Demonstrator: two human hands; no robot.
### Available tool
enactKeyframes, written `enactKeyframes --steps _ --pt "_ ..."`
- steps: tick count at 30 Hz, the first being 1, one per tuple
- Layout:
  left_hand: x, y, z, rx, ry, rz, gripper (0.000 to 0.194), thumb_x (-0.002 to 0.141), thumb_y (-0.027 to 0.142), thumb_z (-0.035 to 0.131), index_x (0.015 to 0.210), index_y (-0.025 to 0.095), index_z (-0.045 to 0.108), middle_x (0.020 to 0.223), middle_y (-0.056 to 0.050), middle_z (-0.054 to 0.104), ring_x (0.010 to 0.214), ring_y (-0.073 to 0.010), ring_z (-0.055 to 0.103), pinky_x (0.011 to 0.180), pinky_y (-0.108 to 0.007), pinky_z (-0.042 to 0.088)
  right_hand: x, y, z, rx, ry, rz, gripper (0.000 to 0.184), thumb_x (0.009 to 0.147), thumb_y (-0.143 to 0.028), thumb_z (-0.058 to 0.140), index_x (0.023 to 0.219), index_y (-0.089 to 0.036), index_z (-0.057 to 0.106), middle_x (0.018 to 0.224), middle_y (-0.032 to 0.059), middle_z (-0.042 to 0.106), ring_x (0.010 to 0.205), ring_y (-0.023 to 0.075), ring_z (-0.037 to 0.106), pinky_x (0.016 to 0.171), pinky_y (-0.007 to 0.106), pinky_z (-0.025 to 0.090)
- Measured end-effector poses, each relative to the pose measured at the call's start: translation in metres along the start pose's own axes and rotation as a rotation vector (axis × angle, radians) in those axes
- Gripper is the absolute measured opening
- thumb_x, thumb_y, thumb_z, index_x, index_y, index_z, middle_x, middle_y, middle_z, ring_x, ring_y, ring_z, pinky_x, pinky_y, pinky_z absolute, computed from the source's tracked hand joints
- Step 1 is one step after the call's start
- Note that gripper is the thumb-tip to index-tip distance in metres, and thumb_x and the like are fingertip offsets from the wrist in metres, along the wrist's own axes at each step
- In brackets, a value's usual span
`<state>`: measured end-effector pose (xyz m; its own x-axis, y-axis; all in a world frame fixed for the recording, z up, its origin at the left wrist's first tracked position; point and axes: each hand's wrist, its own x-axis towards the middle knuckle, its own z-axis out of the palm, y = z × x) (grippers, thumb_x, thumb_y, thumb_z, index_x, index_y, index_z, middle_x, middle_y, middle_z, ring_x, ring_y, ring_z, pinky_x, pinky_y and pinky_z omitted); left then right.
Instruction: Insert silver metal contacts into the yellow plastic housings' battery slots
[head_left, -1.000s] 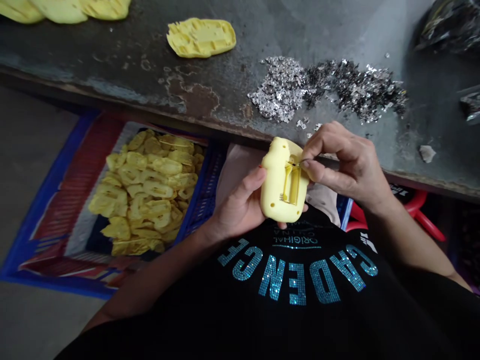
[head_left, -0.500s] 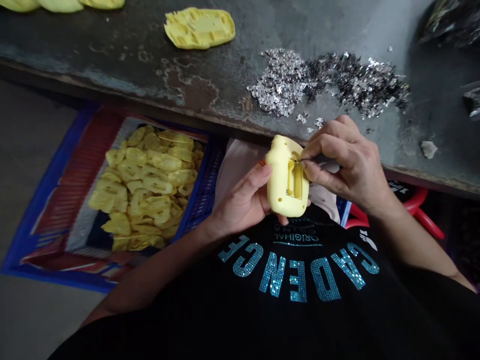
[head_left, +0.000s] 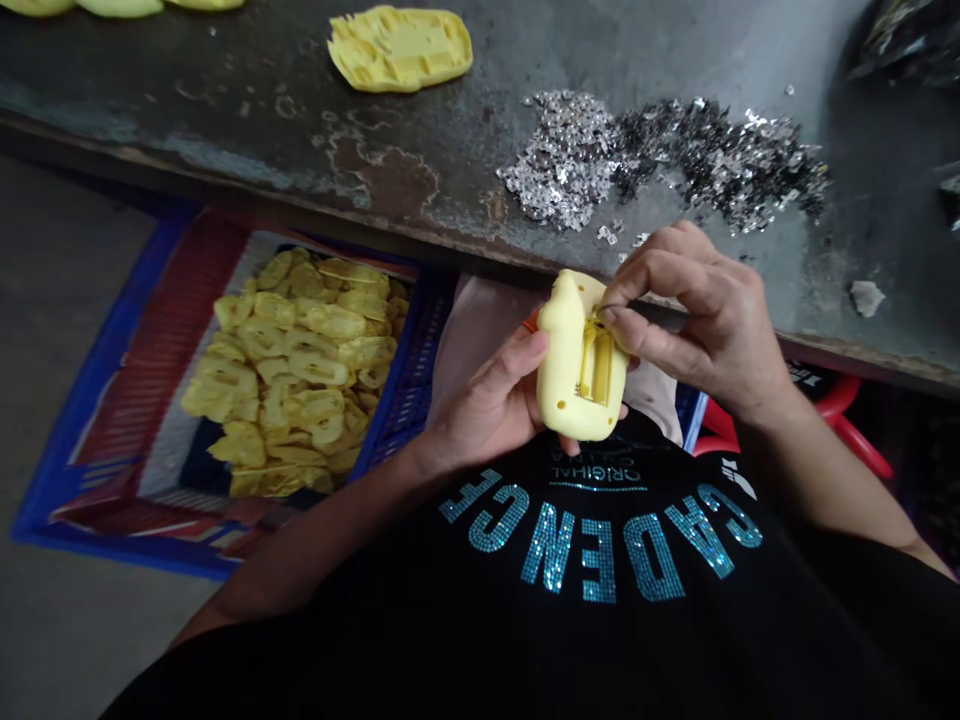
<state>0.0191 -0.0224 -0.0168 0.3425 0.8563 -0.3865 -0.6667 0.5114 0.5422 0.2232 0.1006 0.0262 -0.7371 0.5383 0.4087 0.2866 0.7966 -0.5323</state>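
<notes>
My left hand [head_left: 499, 395] is wrapped around a pale yellow plastic housing [head_left: 562, 400], holding it upright over my lap. A long rectangular compartment, like a battery slot, is cut into the housing's face, with small screw holes near the corners. What looks like a small metal spring shows at the slot's lower end. My right hand [head_left: 694, 310] pinches a thin dark metal tool [head_left: 660, 317], much of it covered by my fingers. Its tip is at the upper end of the compartment; whether it grips a small part there is too fine to make out.
Small shiny metal plates [head_left: 570, 160] lie heaped on the worn metal table [head_left: 247, 130] ahead. A yellow half shell [head_left: 401, 48] sits farther left on it. Below the edge, a blue crate [head_left: 112, 545] holds many yellow plastic pieces [head_left: 300, 360]. Something red and tubular [head_left: 840, 400] is at right.
The housing has shifted slightly right and turned a little in my left hand. My right hand stays pinched on the tool, its tip still at the compartment's upper end.
</notes>
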Motion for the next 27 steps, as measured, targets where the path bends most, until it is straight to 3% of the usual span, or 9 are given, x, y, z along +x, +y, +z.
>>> enactKeyframes --steps 5,12,16,19,22,27 --pt "-0.001 0.001 0.001 -0.006 -0.009 0.03 0.073 0.087 0.074 0.095 0.138 0.025 0.076 0.108 -0.006 0.086 0.083 -0.036 0.09 0.044 -0.027 0.061 -0.001 -0.003 0.003 -0.073 0.022 -0.019 0.02 0.114 -0.033 0.065 0.098 -0.026 0.075 0.095 0.0063 0.077 0.09 0.0271 0.07 0.086 0.052 0.062" --pt "0.001 0.002 -0.002 -0.029 -0.066 0.014 0.071 0.088 0.075 0.094 0.135 0.025 0.075 0.11 -0.006 0.086 0.089 -0.0351 0.09 0.047 -0.026 0.062 -0.009 -0.007 0.003 -0.008 0.061 0.102 0.025 0.116 -0.049 0.07 0.111 -0.03 0.086 0.105 0.0077 0.082 0.099 0.0311 0.076 0.099 0.059 0.064" --pt "0.002 -0.001 -0.003 0.014 -0.076 0.037 0.079 0.091 0.077 0.09 0.151 0.03 0.069 0.124 -0.009 0.086 0.097 -0.0377 0.09 0.047 -0.026 0.06 -0.008 -0.002 -0.003 0.131 0.067 0.144 0.029 0.114 -0.056 0.073 0.121 -0.031 0.086 0.115 0.0083 0.085 0.108 0.0308 0.078 0.101 0.055 0.067" --pt "-0.001 -0.004 -0.002 0.093 0.03 0.14 0.084 0.094 0.067 0.093 0.165 0.034 0.064 0.13 -0.007 0.085 0.092 -0.0299 0.087 0.051 -0.025 0.059 -0.001 0.004 -0.008 0.27 -0.07 0.194 0.044 0.106 -0.059 0.084 0.137 -0.028 0.082 0.132 0.0092 0.084 0.118 0.031 0.078 0.104 0.052 0.069" --pt "-0.004 -0.006 -0.001 0.156 0.092 0.232 0.08 0.092 0.057 0.098 0.162 0.036 0.067 0.122 -0.004 0.085 0.079 -0.0215 0.082 0.054 -0.025 0.059 0.004 0.008 -0.009 0.339 -0.159 0.214 0.052 0.103 -0.054 0.086 0.144 -0.023 0.078 0.14 0.0106 0.083 0.121 0.0309 0.078 0.11 0.052 0.068" --pt "-0.01 -0.008 -0.003 0.264 0.083 0.254 0.067 0.095 0.053 0.096 0.156 0.035 0.074 0.11 -0.004 0.087 0.075 -0.0185 0.078 0.057 -0.024 0.059 -0.004 0.007 0.004 0.297 -0.11 0.175 0.049 0.1 -0.048 0.085 0.14 -0.022 0.075 0.134 0.0111 0.081 0.115 0.0298 0.076 0.105 0.05 0.067"
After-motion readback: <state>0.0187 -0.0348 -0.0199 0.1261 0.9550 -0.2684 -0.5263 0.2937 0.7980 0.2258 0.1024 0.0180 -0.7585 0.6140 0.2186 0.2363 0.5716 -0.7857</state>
